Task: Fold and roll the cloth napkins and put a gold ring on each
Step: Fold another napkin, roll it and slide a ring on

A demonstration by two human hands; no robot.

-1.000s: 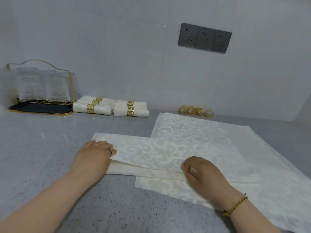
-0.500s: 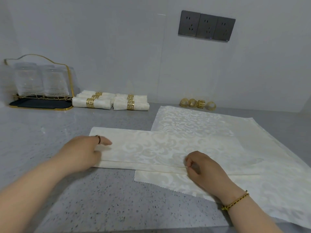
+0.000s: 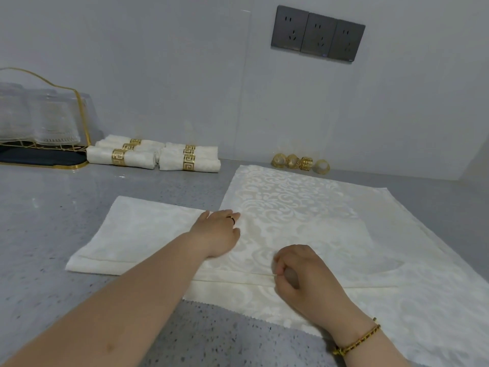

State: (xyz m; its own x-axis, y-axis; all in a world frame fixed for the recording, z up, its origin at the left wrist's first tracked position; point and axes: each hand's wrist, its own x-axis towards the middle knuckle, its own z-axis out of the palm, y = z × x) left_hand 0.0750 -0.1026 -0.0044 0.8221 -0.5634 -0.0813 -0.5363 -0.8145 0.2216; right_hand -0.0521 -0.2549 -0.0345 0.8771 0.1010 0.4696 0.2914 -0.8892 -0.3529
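Currently, step in hand: folding; the roll has not been started and no ring is on this piece.
Work piece: folded napkin (image 3: 148, 234), a long cream band lying across the grey counter (image 3: 53, 207), its right part resting on a spread napkin (image 3: 304, 197).
Left hand (image 3: 217, 234): palm down on the middle of the band, fingers straight and close together, pressing it flat.
Right hand (image 3: 301, 271): fingers (image 3: 280, 263) curled, thumb and fingertips pinching the band's near folded edge.
Done so far: several ringed rolls (image 3: 156, 157) lie by the wall, beside a gold-wire glass rack (image 3: 39, 120).
Rings in reserve: four loose gold rings (image 3: 301, 163) by the wall, just beyond the spread napkin.
Next move, judged: smooth the layers so the edges line up, then roll tightly from one short end.
Requirement: keep the spread napkin from dragging along; a ring is well apart and needs a reach.
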